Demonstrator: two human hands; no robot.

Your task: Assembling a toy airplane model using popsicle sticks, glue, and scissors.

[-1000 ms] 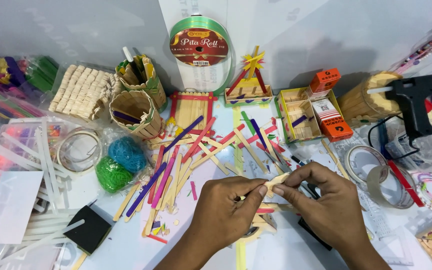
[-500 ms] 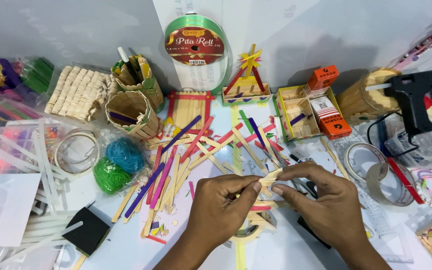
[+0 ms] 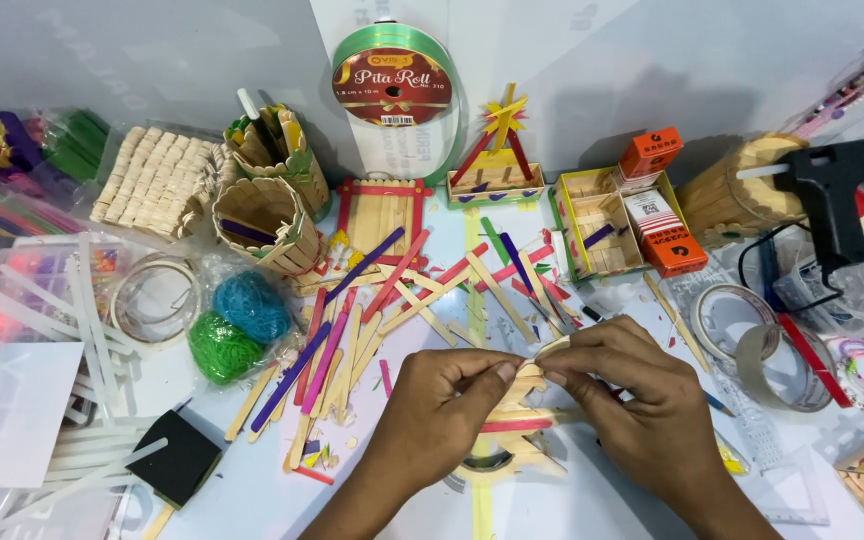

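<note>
My left hand (image 3: pixel 439 410) and my right hand (image 3: pixel 637 405) meet fingertip to fingertip over the table's front middle. Between them they pinch a small plain wooden stick piece (image 3: pixel 530 368). Under the hands lies a half-built frame of craft sticks (image 3: pixel 517 430), plain wood with a red stick across it, partly hidden by my fingers. A tape roll (image 3: pixel 482 462) lies flat just below the frame. Behind the hands spreads a loose pile of coloured craft sticks (image 3: pixel 382 300).
A black glue gun (image 3: pixel 832 195) stands at the right beside tape rolls (image 3: pixel 752 340). Small stick-built boxes (image 3: pixel 607 225), a stick house (image 3: pixel 495 160) and a green ribbon roll (image 3: pixel 397 85) line the back. Stick baskets (image 3: pixel 267 215), yarn balls (image 3: pixel 237 325) and glue sticks (image 3: pixel 92 330) lie at the left.
Both hands have come closer together and slightly lower over the stick frame; the small stick piece stays pinched between the fingertips.
</note>
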